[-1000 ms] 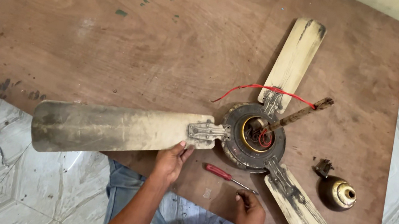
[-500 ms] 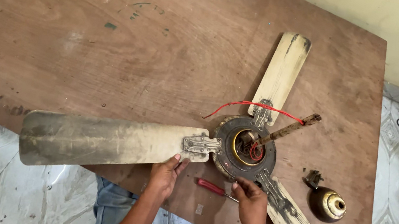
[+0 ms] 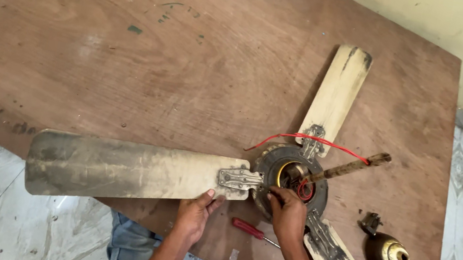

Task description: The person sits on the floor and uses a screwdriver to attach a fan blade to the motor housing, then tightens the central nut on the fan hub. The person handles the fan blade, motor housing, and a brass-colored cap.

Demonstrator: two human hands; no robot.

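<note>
Surface: a worn brown plywood table (image 3: 134,38) over pale marble floor.
Fan: a grimy three-blade ceiling fan (image 3: 292,181) lies flat near the table's front edge.
Left hand (image 3: 196,212): fingers curled under the long blade's root.
Right hand (image 3: 287,213): fingertips pinching at the motor hub's rim.
Screwdriver (image 3: 252,230): red-handled, lying between both wrists.

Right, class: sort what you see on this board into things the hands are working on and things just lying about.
In hand:
- left hand under the long fan blade
- right hand on the motor hub

Lying about:
- red screwdriver
- brass canopy cup
- dark rod leaning out of the hub
- wooden board
</note>
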